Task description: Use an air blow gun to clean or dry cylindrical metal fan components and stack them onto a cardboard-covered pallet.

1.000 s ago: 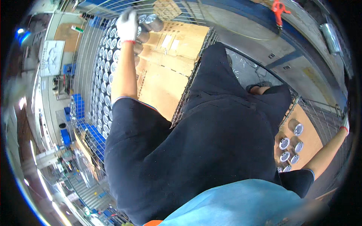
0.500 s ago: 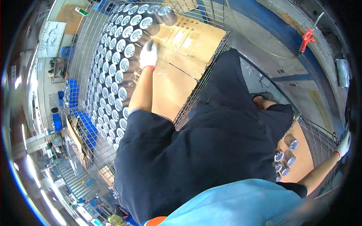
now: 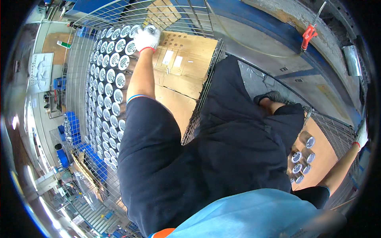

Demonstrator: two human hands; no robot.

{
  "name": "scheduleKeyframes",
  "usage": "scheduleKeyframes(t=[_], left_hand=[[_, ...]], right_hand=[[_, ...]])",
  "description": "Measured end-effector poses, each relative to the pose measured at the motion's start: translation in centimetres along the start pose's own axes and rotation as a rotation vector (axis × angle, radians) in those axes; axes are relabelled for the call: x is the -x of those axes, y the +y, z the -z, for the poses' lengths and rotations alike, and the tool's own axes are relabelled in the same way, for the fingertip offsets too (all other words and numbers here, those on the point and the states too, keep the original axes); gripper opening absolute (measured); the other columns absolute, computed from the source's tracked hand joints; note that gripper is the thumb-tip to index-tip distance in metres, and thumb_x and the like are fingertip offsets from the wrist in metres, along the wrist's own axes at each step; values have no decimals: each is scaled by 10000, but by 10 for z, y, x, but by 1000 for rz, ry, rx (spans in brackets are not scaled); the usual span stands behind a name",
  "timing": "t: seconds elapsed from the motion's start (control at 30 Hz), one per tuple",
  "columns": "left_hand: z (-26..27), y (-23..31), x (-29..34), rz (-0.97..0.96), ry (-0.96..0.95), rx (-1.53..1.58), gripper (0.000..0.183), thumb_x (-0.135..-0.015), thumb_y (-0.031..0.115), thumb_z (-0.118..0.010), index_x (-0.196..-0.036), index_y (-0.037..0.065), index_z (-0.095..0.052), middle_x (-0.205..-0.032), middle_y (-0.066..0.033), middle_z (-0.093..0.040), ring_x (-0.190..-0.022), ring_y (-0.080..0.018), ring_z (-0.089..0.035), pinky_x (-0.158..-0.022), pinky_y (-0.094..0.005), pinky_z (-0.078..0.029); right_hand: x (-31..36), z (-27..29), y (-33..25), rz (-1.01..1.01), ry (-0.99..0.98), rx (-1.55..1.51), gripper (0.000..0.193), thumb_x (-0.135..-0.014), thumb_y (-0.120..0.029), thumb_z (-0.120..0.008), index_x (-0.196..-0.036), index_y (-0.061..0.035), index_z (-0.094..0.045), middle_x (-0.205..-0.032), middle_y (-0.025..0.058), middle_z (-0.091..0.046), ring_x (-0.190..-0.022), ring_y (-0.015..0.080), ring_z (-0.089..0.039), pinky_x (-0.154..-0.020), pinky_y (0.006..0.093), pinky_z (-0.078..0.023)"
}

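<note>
Many shiny metal cylinders (image 3: 124, 62) with slotted round end caps stand packed in rows in a wire cage at the left. My left hand (image 3: 147, 39), in a white glove with a red cuff, is closed around a cylinder (image 3: 150, 28) at the far end of the rows. The glove hides most of it. Brown cardboard (image 3: 184, 63) lies to the right of that hand. My right hand (image 3: 362, 137), also gloved, is out at the far right beside the rim of a second wire cage (image 3: 337, 133). The picture's dark edge cuts into its fingers, so its grip is unclear.
Several more cylinders (image 3: 307, 139) stand on cardboard (image 3: 323, 152) in the right cage. A red air gun (image 3: 308, 36) hangs at the upper right on a hose. The left cage's wire wall (image 3: 190, 18) rises beyond the cylinders. My legs are between the cages.
My left hand has moved from beside the row farther away, onto the end cylinder. The view has shifted, so the left cage sits lower and farther left. My right hand stays by its cage.
</note>
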State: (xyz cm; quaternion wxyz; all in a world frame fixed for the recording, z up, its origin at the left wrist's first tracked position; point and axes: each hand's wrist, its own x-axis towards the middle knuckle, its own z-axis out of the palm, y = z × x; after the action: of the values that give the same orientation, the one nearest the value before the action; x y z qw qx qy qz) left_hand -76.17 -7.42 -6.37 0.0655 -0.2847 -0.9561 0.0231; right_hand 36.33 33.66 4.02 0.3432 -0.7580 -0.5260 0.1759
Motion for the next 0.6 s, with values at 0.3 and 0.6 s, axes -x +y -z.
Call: scheduleKeyframes(t=[0.3, 0.6], left_hand=[[5, 13, 9, -136, 1, 366, 641, -970, 590, -614, -1185, 6, -766, -1148, -246, -758, -1114, -424, -712, -1007, -445, -532], [-29, -7, 7, -221, -255, 328, 924, -804, 505, -776, -1557, 64, -472, -1456, -281, -608, -1297, -413, -629, -1074, -454, -512]], right_hand=[[-54, 48, 95, -69, 0, -7, 643, -974, -474, -748, -1427, -28, -654, -1244, 67, -741, -1078, 140, -663, -918, 274, -506], [47, -5, -49, 99, 115, -155, 638, -970, -469, -754, -1426, -33, -656, -1246, 54, -745, -1062, 137, -669, -916, 273, -511]])
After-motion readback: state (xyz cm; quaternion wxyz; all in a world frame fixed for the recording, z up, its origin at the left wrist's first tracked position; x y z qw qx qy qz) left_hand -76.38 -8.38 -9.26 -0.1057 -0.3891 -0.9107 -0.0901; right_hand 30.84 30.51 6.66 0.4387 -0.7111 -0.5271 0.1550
